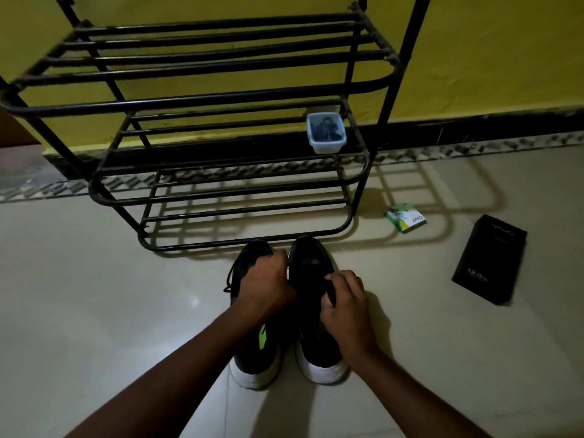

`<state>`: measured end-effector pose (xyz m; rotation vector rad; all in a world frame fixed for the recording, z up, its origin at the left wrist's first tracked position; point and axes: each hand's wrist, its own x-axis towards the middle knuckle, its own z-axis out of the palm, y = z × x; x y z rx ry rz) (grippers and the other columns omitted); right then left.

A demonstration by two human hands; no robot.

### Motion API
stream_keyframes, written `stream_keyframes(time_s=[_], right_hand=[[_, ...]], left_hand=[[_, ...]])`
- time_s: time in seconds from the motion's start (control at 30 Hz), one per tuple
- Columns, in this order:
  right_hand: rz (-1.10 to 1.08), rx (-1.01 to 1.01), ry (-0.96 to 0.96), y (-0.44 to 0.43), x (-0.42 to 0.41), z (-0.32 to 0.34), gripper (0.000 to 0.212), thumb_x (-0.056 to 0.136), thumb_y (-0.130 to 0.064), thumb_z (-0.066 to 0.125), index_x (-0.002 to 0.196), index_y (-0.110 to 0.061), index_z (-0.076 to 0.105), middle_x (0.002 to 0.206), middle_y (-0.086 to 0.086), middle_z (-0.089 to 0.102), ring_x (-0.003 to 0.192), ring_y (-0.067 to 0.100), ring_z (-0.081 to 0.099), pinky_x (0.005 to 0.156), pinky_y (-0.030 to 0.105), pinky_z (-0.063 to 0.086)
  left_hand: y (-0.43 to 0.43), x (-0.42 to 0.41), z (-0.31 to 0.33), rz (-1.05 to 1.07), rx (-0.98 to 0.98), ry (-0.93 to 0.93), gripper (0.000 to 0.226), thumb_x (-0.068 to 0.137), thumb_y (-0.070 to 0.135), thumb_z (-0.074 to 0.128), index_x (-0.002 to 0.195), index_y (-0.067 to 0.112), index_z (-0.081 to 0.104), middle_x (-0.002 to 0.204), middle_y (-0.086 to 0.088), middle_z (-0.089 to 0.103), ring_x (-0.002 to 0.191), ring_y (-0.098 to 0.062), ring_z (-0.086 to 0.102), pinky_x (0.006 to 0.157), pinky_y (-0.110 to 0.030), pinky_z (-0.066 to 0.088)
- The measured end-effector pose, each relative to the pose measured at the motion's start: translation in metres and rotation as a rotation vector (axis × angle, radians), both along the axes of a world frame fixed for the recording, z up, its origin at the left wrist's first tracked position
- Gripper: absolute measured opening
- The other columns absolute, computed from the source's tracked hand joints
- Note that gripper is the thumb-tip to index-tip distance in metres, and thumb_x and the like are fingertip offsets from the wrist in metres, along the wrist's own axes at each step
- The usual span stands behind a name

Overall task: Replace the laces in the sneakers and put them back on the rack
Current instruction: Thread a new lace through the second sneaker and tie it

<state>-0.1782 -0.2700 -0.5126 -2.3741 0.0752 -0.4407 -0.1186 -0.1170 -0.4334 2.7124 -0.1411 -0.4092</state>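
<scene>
My left hand (265, 281) is curled round the top of the left sneaker (252, 371) (the laces are too dark to make out). My right hand (346, 308) pinches the right sneaker (311, 263) touching it. Both sneakers stand on the floor (94, 295), with the rack (202, 99) at 12 o'clock and a green packet (405, 218) at 2 o'clock.

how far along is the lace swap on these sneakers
Not finished. Both are off the rack, on the floor. The left hand grips the left sneaker at its lacing; the right hand pinches the lacing of the right sneaker. Too dark to tell old laces from new. Racking both remains.
</scene>
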Motion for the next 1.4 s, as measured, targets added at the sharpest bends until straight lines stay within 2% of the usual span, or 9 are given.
stream_keyframes(time_s=[0.23,0.47,0.63,0.73,0.83,0.97,1.23,1.33,1.4], right_hand=[[0.026,0.019,0.030,-0.003,0.000,0.000,0.032,0.076,0.000,0.073,0.107,-0.004,0.066,0.107,0.008,0.058,0.100,0.028,0.057,0.084,0.035,0.053],[0.066,0.028,-0.076,-0.012,0.012,0.026,0.032,0.087,-0.035,0.062,0.110,-0.014,0.067,0.109,0.000,0.063,0.107,0.022,0.056,0.086,0.043,0.051],[0.359,0.327,0.092,0.005,0.037,0.071,0.058,0.088,-0.015,0.068,0.141,-0.029,0.049,0.123,-0.011,0.066,0.121,0.004,0.057,0.104,0.025,0.047],[0.445,0.414,0.119,0.020,0.053,0.091,0.043,0.087,-0.014,0.075,0.128,-0.023,0.064,0.108,-0.010,0.073,0.106,0.002,0.066,0.096,0.028,0.054],[0.345,0.431,0.066,0.024,0.062,0.097,0.012,0.088,-0.014,0.075,0.099,-0.014,0.077,0.094,-0.006,0.074,0.091,0.004,0.069,0.085,0.027,0.057],[0.159,0.526,0.057,0.015,0.068,0.091,0.006,0.088,-0.014,0.074,0.090,-0.020,0.073,0.093,0.000,0.072,0.086,0.001,0.067,0.076,0.010,0.048],[-0.069,0.681,0.110,-0.002,0.076,0.085,0.020,0.093,-0.015,0.068,0.074,-0.021,0.068,0.059,-0.003,0.061,0.055,0.012,0.056,0.061,0.032,0.048],[-0.115,0.814,0.137,-0.002,0.076,0.087,0.017,0.095,-0.009,0.064,0.078,-0.012,0.068,0.060,0.003,0.063,0.054,0.016,0.059,0.061,0.033,0.050],[-0.119,0.876,0.151,-0.002,0.077,0.087,0.014,0.096,-0.007,0.062,0.083,-0.008,0.068,0.065,0.007,0.066,0.056,0.017,0.064,0.064,0.035,0.052]], left_hand=[[0.002,-0.001,0.003,0.013,-0.090,-0.072,0.020,0.088,0.026,0.068,0.108,0.025,0.071,0.102,0.000,0.072,0.091,-0.019,0.070,0.074,-0.040,0.061],[0.017,-0.006,0.035,0.084,-0.346,-0.282,0.014,0.085,0.018,0.072,0.090,0.030,0.078,0.081,0.013,0.074,0.076,0.000,0.069,0.073,-0.033,0.059],[0.027,-0.017,0.061,0.070,-0.569,-0.304,0.012,0.090,0.012,0.073,0.095,0.021,0.080,0.082,0.013,0.074,0.076,0.002,0.069,0.067,-0.019,0.055],[0.039,-0.021,0.074,0.043,-0.640,-0.342,0.012,0.092,0.009,0.072,0.097,0.016,0.080,0.086,0.010,0.075,0.079,0.001,0.069,0.067,-0.011,0.051],[0.059,-0.019,0.072,0.076,-0.619,-0.399,0.011,0.092,0.012,0.072,0.098,0.017,0.080,0.090,0.012,0.075,0.082,0.003,0.068,0.066,-0.008,0.047],[0.094,-0.014,0.057,0.181,-0.595,-0.386,0.010,0.091,0.014,0.074,0.098,0.017,0.080,0.091,0.012,0.076,0.082,0.003,0.069,0.073,-0.011,0.052],[0.146,-0.014,0.014,0.333,-0.373,-0.262,0.007,0.091,0.018,0.075,0.090,0.023,0.079,0.082,0.009,0.074,0.056,0.004,0.058,0.057,-0.012,0.041],[0.156,-0.015,0.006,0.377,-0.319,-0.254,0.008,0.092,0.012,0.073,0.088,0.017,0.079,0.082,0.006,0.073,0.058,0.003,0.061,0.056,-0.007,0.040],[0.159,-0.014,0.003,0.381,-0.263,-0.231,0.007,0.092,0.014,0.074,0.087,0.018,0.077,0.087,0.002,0.074,0.071,-0.009,0.067,0.062,-0.019,0.045]])
